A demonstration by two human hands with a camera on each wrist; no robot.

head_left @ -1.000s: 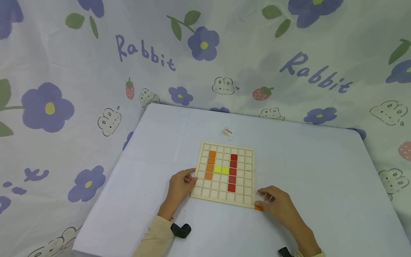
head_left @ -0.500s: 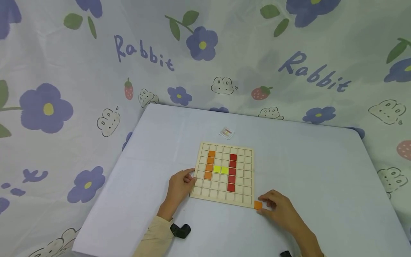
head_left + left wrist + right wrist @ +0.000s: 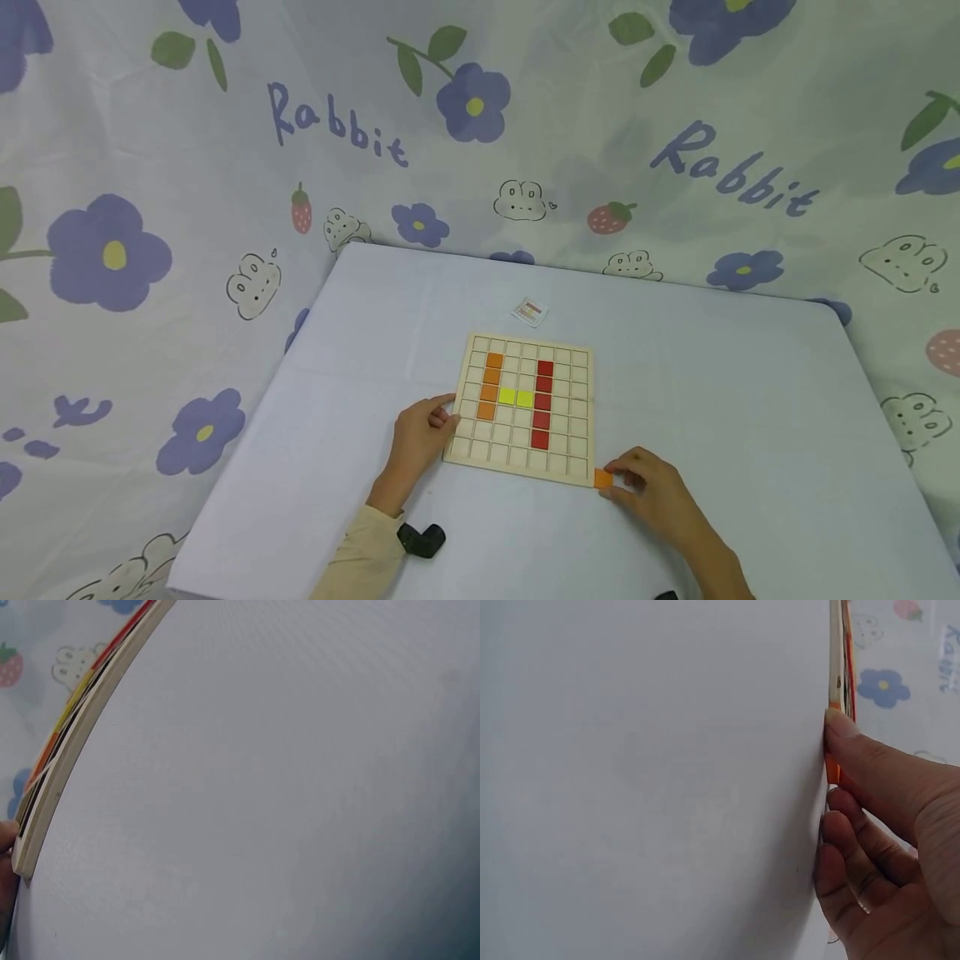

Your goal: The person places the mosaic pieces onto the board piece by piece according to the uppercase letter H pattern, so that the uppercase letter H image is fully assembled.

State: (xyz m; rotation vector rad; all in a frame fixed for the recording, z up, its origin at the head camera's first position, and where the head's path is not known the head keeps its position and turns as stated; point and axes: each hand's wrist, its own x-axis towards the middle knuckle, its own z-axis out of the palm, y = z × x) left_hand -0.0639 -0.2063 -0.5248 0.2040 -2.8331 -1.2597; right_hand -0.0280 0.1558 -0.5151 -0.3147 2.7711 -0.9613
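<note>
A square wooden grid board (image 3: 517, 465) lies on the white table, with a column of several orange tiles (image 3: 490, 392), a column of several red tiles (image 3: 542, 402) and two yellow tiles (image 3: 507, 396) in its cells. At the board's left edge, my left hand (image 3: 422, 433) holds the rim between thumb and fingers. Just outside the board's near right corner, a loose orange tile (image 3: 603, 478) touches the edge. My right hand (image 3: 651, 492) pinches that tile; in the right wrist view the thumb (image 3: 855, 739) covers part of it.
A small printed card (image 3: 530, 311) with a coloured grid lies beyond the board. The white tabletop (image 3: 750, 400) extends on both sides. A curtain (image 3: 570, 142) with flowers and rabbits hangs behind the table's far edge.
My right hand has shifted slightly toward me and right, its index finger coming down to the orange tile, which now shows more of its face. The left hand and board have stayed put.
</note>
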